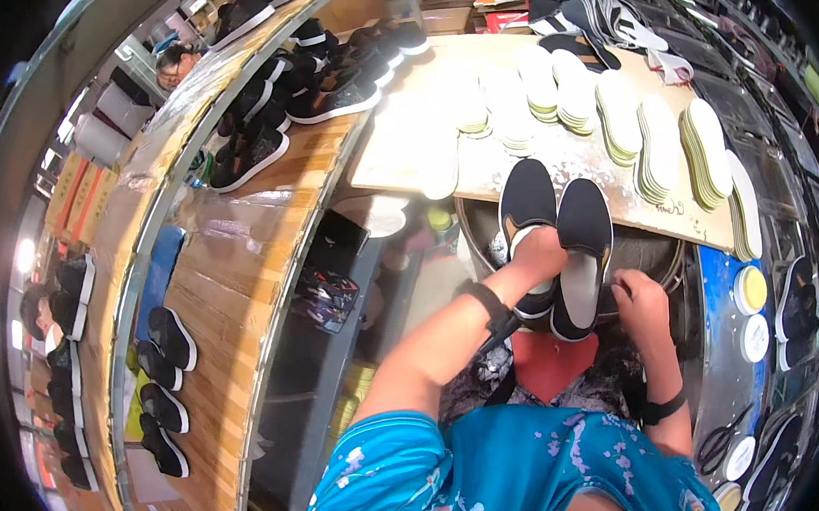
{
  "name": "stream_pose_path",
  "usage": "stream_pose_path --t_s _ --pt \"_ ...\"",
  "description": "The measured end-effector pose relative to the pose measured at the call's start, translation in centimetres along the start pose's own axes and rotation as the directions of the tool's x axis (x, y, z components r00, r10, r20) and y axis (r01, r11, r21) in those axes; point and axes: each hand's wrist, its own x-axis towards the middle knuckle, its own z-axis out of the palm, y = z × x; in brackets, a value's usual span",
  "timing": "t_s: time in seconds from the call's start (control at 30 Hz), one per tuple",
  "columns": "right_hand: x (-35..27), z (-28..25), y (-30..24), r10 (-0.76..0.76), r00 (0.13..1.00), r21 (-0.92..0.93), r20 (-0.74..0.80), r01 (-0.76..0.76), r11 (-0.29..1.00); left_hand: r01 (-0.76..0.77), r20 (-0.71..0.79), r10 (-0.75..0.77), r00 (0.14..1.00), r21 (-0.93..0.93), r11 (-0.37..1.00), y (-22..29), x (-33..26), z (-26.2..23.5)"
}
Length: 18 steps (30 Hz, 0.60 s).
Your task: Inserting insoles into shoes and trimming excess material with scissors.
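Two black slip-on shoes lie side by side in front of me, toes pointing away. My left hand (pixel 540 254) is at the opening of the left shoe (pixel 526 190), its fingers bent and partly hidden inside. A bit of white shows beside those fingers. The right shoe (pixel 584 220) shows its grey inside, with its heel toward me. Just right of that heel, my right hand (pixel 640 298) is curled closed. Whatever it may hold is hidden. A red heart-shaped patch (pixel 555 364) shows below the shoes.
Stacks of pale insoles (pixel 654 148) stand on the wooden board (pixel 536 166) ahead. Black shoes (pixel 337 94) crowd the left shelf (pixel 237 230). Round lidded tubs (pixel 750 290) and scissors (pixel 721 438) lie along the right side. A dark round tub (pixel 652 257) is behind the shoes. Another person (pixel 176 65) appears far left.
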Motion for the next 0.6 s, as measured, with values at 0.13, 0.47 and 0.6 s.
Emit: stream_pose_path --t_s 0.13,0.47,0.6 --pt "-0.7 0.2 1.5 0.027 0.998 0.031 0.057 -0.029 0.999 -0.077 -0.046 0.068 0.997 -0.233 0.970 -0.7 -3.3 -4.1" --pt "-1.3 8.5 3.6 -0.049 0.940 0.011 0.339 0.048 0.999 0.567 -0.607 -0.577 0.546 -0.240 0.788 -17.9 -16.9 -32.5" --pt "-0.9 10.2 3.4 0.081 0.941 -0.153 0.329 -0.031 0.988 0.717 -0.626 -0.730 0.274 -0.373 0.589 -28.9 -15.9 -40.5"
